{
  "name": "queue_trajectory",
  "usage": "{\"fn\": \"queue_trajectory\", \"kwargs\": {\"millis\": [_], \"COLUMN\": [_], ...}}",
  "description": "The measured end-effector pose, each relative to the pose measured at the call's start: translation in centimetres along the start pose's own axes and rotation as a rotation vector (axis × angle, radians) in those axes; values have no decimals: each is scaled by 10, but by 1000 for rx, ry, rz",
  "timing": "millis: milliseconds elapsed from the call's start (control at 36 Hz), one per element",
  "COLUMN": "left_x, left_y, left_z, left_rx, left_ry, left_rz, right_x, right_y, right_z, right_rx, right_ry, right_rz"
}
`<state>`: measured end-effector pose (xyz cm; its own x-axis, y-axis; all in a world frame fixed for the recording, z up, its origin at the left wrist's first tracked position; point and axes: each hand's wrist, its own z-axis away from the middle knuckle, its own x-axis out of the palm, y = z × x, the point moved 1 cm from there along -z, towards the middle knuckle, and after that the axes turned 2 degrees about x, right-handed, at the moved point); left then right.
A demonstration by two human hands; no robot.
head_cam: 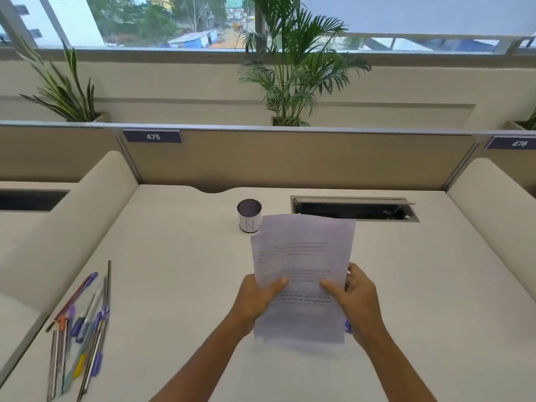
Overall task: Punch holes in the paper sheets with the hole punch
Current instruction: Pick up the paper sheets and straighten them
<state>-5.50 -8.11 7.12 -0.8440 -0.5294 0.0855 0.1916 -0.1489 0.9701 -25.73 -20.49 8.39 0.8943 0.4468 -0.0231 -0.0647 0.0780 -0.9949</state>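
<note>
A loose stack of printed paper sheets [301, 256] is held up above the middle of the desk, its sheets slightly fanned and blurred. My left hand [258, 300] grips the stack's lower left side with the thumb on top. On the lower right side, my right hand [356, 300] holds it the same way. A small purple object [348, 327] peeks out under the papers beside my right wrist; I cannot tell what it is. No hole punch is clearly in view.
An empty cylindrical pen cup [249, 216] stands on the white desk [174, 285] behind the papers. Several pens and pencils [81, 329] lie at the front left. An open cable tray [353, 209] is at the back right, a beige partition [290, 158] behind it.
</note>
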Motion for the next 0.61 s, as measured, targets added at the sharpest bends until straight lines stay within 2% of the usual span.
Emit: {"fn": "queue_trajectory", "kwargs": {"millis": [83,194,361,611], "left_x": [-6,-14,-21,-19], "left_y": [1,-9,-39,-37], "left_z": [-3,-2,10,11], "left_rx": [73,103,49,71], "left_ry": [76,71,70,100], "left_rz": [14,1,-91,-85], "right_x": [11,19,34,37], "right_y": [-2,13,60,62], "right_z": [2,9,19,23], "right_rx": [-77,-113,34,57], "right_ry": [86,120,112,134], "right_rz": [14,45,75,99]}}
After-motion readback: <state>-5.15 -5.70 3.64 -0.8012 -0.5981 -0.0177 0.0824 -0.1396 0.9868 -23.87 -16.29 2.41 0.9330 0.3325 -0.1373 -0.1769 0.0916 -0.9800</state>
